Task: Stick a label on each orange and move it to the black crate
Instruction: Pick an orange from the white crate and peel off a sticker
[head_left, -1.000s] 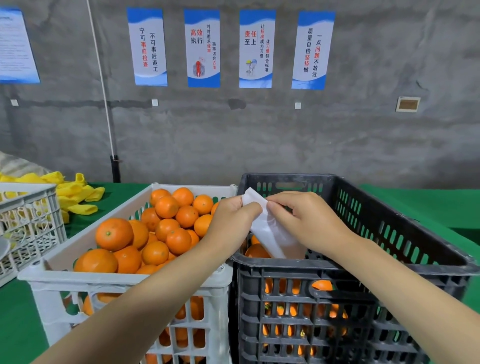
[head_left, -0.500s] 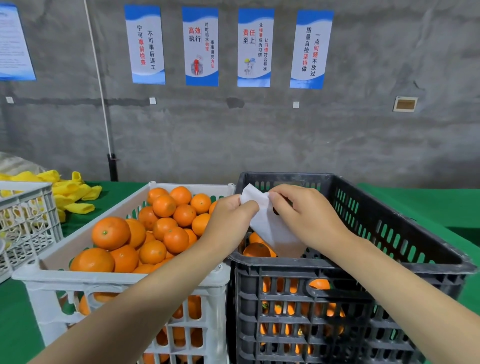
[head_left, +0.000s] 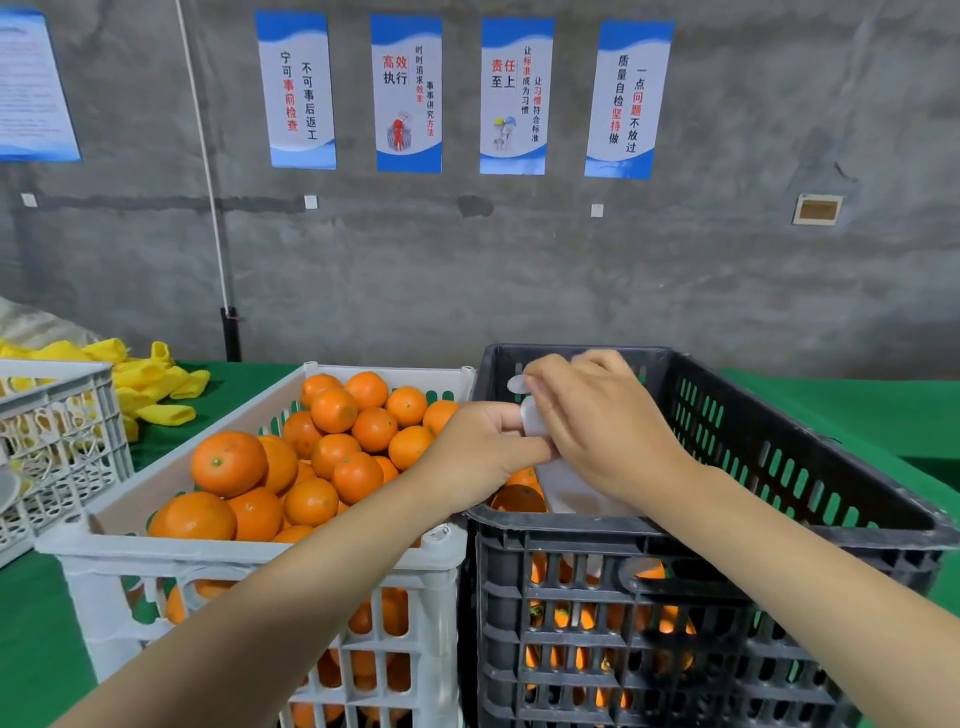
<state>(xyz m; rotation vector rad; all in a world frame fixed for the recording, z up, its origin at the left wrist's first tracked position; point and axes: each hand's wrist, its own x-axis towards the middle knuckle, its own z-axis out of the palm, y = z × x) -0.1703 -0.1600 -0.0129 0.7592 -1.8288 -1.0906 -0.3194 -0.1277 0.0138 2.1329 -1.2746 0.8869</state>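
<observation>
**crate_lurker:** ok, going from the left, what's there?

**peelpal:** Far left is a white plastic lattice basket (head_left: 57, 431) on the green-covered desk (head_left: 31, 623), with a heap of yellow knitted sleeves (head_left: 150, 384) behind it. Next over is the white plastic slatted crate (head_left: 249, 556), piled high with bright round oranges (head_left: 228, 462).

**crate_lurker:** and the hands?

**peelpal:** They're right together, touching, over the near-left corner of the black plastic slatted crate (head_left: 779, 467). The left hand (head_left: 483, 452) pinches the floppy white label sheet (head_left: 566, 488), which droops into the black crate just behind its front rim. The right hand (head_left: 597, 431) is just to the right with its fingers curled. It has a small pale round label (head_left: 517, 384) at its fingertips, a bit above the sheet's top edge.

**crate_lurker:** where's the fruit relative to all that?

**peelpal:** The big pile sits just left of the left hand. There are more of them down in the black crate, right under both hands. You can see those over the rim and through the slats.
</observation>
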